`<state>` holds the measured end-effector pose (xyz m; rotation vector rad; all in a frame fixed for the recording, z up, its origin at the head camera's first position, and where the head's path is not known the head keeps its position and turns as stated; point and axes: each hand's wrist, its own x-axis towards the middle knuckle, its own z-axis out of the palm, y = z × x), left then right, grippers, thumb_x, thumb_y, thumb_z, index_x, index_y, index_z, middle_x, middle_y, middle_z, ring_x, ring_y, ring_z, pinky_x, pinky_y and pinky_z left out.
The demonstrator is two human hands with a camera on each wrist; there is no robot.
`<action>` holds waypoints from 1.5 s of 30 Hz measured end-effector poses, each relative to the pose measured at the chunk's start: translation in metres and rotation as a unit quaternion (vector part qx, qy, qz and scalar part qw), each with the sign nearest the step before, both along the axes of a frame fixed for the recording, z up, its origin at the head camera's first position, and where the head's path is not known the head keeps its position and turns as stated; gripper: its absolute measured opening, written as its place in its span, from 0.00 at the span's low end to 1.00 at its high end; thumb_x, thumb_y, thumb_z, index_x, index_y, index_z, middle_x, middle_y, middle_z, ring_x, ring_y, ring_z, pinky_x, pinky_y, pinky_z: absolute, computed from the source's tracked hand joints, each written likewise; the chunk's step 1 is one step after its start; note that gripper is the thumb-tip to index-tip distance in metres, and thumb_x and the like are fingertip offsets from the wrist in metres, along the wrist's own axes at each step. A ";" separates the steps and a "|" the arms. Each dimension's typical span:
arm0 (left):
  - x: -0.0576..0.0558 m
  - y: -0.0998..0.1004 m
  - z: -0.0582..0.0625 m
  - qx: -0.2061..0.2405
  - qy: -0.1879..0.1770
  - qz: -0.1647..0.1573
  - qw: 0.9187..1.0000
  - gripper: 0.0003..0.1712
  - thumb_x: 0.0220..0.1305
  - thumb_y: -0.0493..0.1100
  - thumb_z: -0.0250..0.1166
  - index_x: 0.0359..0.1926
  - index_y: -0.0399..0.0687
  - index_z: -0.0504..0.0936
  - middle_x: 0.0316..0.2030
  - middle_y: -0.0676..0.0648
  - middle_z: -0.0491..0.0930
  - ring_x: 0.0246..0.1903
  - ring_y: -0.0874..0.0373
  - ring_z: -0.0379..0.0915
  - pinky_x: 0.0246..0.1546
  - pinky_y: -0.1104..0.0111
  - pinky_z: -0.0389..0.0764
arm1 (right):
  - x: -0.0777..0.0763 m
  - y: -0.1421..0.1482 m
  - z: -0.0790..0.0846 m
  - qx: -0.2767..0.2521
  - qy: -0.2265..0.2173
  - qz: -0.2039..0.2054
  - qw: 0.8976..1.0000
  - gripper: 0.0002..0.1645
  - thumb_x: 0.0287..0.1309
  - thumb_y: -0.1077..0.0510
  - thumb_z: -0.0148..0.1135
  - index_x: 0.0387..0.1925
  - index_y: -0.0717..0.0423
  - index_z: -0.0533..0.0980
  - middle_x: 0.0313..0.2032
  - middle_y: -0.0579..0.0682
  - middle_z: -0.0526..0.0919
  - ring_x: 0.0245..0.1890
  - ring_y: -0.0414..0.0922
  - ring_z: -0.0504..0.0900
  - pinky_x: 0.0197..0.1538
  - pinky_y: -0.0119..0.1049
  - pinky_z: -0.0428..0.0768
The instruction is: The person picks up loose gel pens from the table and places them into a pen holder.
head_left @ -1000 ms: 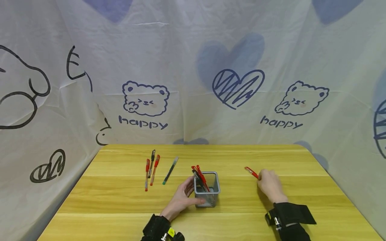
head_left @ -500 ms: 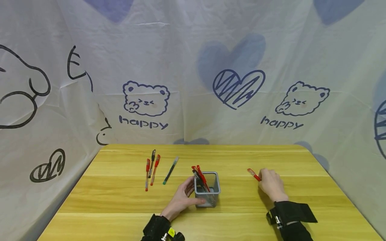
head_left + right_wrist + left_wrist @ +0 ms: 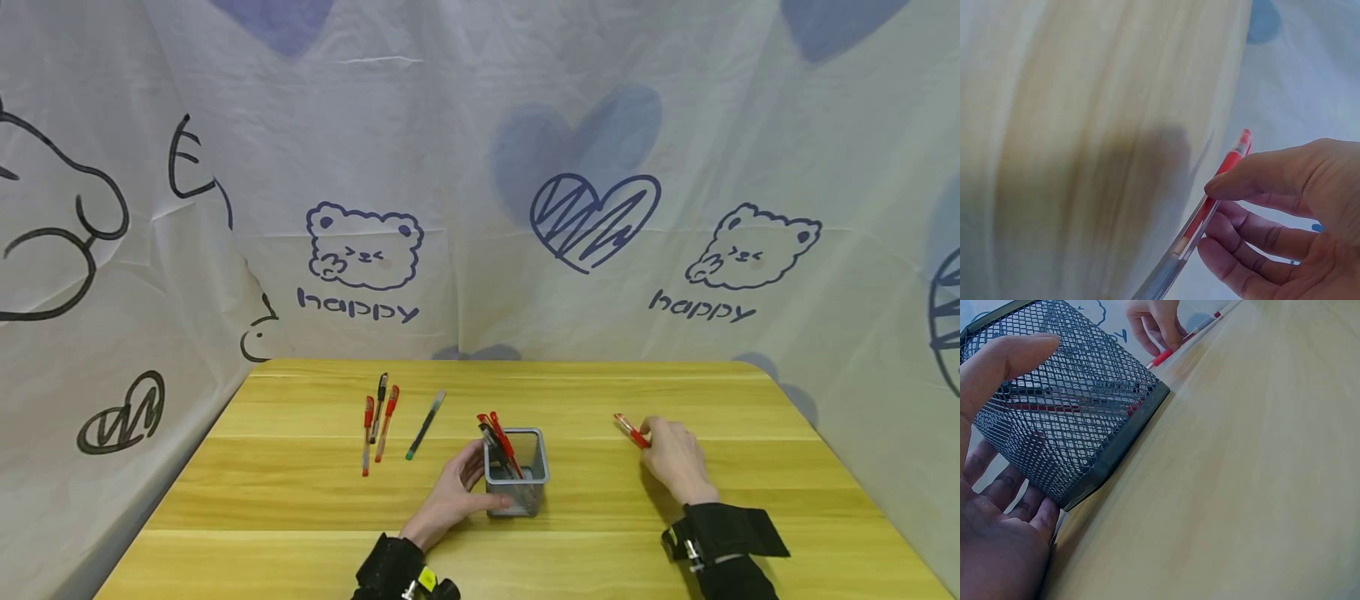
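Observation:
My left hand [image 3: 452, 497] grips a grey metal mesh pen holder [image 3: 534, 498], thumb across its near side and fingers along the left. Red pens [image 3: 502, 437] and a black pen [image 3: 489, 438] lean inside it toward the left. Over to the right, my right hand [image 3: 677, 463] pinches a red gel pen [image 3: 628, 430] with a clear barrel. In the right wrist view, thumb and fingers hold that red pen [image 3: 1200, 215] close over the table. The left wrist view shows the mesh holder [image 3: 1079, 381] from low down, its base at the tabletop.
On the wooden table [image 3: 300, 500], left of the holder, lie two red pens [image 3: 387, 422], a black pen [image 3: 379, 404] and a dark pen with a green end [image 3: 425, 427]. A pale cloth with printed drawings [image 3: 480, 275] hangs behind the table and along its sides.
The right hand has shifted slightly right with the red pen, whose angle has turned a little. My left hand stays on the pen holder, and the loose pens have not moved.

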<state>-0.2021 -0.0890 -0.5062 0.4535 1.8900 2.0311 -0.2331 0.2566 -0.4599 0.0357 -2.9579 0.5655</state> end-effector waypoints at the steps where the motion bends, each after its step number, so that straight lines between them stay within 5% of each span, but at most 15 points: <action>1: 0.000 0.000 0.000 0.000 0.001 0.000 1.000 0.55 0.58 0.39 0.74 0.78 0.40 0.51 0.75 0.34 0.59 0.77 0.38 0.51 0.80 0.56 0.59 | 0.000 0.000 0.000 -0.001 0.005 0.000 1.000 0.17 0.53 0.70 0.63 0.47 0.67 0.80 0.32 0.61 0.85 0.23 0.50 0.76 0.21 0.36 0.69; 13: 0.001 0.001 0.001 0.001 0.000 0.003 1.000 0.52 0.58 0.37 0.74 0.78 0.41 0.54 0.74 0.35 0.61 0.77 0.39 0.52 0.80 0.55 0.59 | 0.006 -0.010 0.010 -0.021 0.085 0.029 0.996 0.18 0.51 0.72 0.64 0.47 0.70 0.80 0.30 0.60 0.87 0.29 0.52 0.84 0.29 0.48 0.82; 27: 0.002 0.001 0.002 0.006 -0.001 0.000 1.000 0.54 0.57 0.37 0.75 0.78 0.41 0.53 0.75 0.36 0.60 0.77 0.39 0.52 0.81 0.57 0.59 | 0.006 -0.018 0.020 -0.040 0.153 0.057 0.986 0.17 0.49 0.73 0.64 0.44 0.71 0.81 0.28 0.60 0.87 0.28 0.53 0.85 0.29 0.47 0.82; 39: 0.002 0.000 0.000 0.005 -0.003 -0.002 1.000 0.56 0.57 0.38 0.75 0.79 0.37 0.50 0.76 0.33 0.57 0.77 0.37 0.49 0.81 0.54 0.57 | 0.010 -0.031 0.032 -0.084 0.165 0.059 0.981 0.18 0.56 0.72 0.63 0.50 0.70 0.80 0.32 0.61 0.88 0.30 0.54 0.86 0.34 0.49 0.85; 45: 0.002 0.000 0.001 0.005 0.000 -0.003 1.000 0.56 0.58 0.38 0.75 0.79 0.38 0.50 0.76 0.34 0.57 0.77 0.38 0.50 0.81 0.55 0.57 | 0.012 -0.036 0.035 -0.109 0.174 0.055 0.977 0.18 0.57 0.71 0.64 0.51 0.69 0.81 0.33 0.60 0.88 0.31 0.52 0.85 0.32 0.40 0.84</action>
